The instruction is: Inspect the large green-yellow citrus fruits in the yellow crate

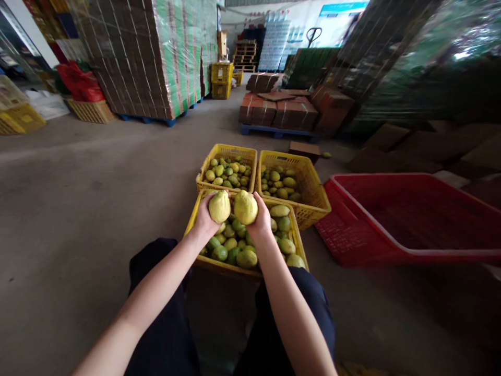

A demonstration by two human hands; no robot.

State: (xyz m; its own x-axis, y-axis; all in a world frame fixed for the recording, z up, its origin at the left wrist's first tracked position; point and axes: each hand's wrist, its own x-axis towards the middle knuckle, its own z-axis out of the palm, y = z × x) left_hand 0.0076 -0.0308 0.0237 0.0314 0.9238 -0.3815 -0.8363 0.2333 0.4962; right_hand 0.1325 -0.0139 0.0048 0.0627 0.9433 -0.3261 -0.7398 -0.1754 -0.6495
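My left hand (206,216) is closed around a pale yellow lemon (219,207) with a narrowed top end. Beside it, my right hand (261,219) grips a second, rounder yellow lemon (246,208). The two fruits are held close together, a small gap between them. Below both hands stands the near yellow crate (299,243), holding many green and yellow lemons (246,258). My hands and forearms cover part of its contents and its far rim.
Two more yellow crates of fruit, left (199,177) and right (319,201), stand just beyond. A large red crate (340,224) is to the right. Brown cartons on a blue pallet (278,130) lie farther off. A wrapped stack (172,57) rises at left.
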